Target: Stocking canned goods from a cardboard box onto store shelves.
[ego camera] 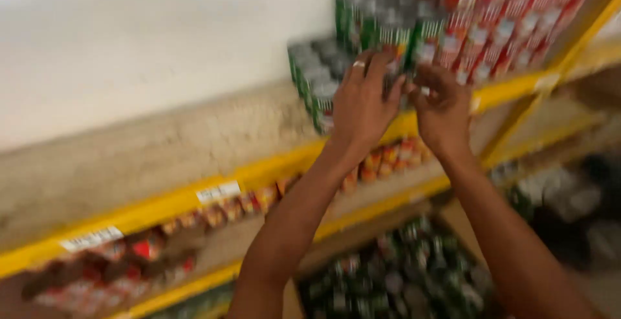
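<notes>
Soft daylight, heavy motion blur

The whole view is smeared by camera movement: the stacked cans (388,28) and the yellow shelf edge (162,206) lose their outlines, and the labels are unreadable. The pale wall (129,41) at upper left is bright and nearly washed out. Lower shelves sink into dim shadow, darkest at right. The two hands are the least blurred. No hard glare.

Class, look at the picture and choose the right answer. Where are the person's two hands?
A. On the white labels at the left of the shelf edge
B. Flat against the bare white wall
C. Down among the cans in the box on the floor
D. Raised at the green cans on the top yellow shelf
D: the left hand and the right hand are both raised against the green cans stacked on the top yellow shelf; blur hides the exact grip.
</notes>
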